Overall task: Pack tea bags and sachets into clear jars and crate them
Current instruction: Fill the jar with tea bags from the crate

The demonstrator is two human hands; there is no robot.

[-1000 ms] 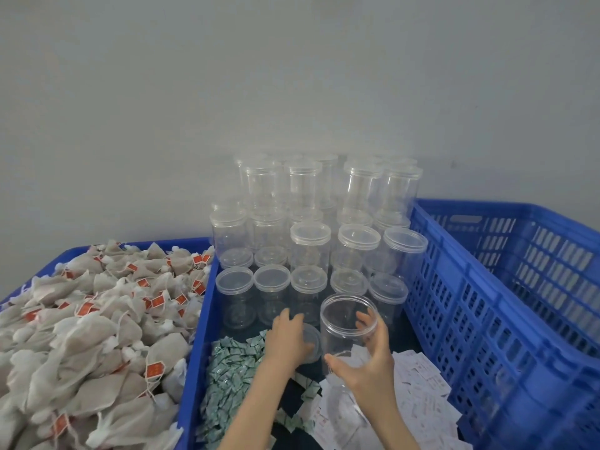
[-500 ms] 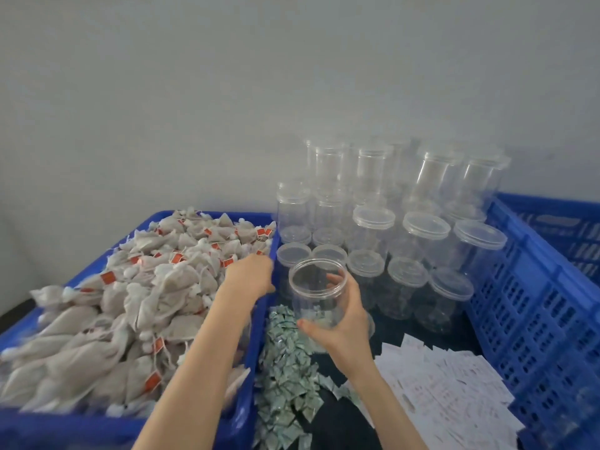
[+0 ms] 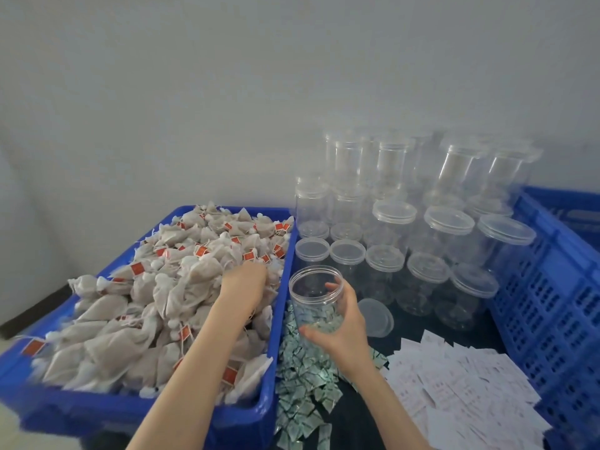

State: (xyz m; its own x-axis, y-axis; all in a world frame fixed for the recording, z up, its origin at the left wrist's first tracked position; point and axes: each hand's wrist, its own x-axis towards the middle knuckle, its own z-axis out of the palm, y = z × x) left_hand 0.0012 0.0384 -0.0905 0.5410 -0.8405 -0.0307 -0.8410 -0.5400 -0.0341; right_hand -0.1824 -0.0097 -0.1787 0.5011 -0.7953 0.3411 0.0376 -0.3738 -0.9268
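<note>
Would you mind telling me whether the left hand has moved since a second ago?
Yes: the left hand went left, from the lid into the tea bags.

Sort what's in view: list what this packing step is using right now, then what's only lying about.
In use:
left hand reaching into the mesh tea bags with red tags
right hand holding the open clear plastic jar

Lying about:
loose clear lid
lidded clear jars
small green sachets
white paper slips
blue perforated crate

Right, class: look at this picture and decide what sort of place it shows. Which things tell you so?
Probably a small hand-packing workstation for tea. A blue crate is heaped with tea bags, rows of lidded clear jars stand stacked against the wall, and green sachets and white paper slips lie loose.
</note>
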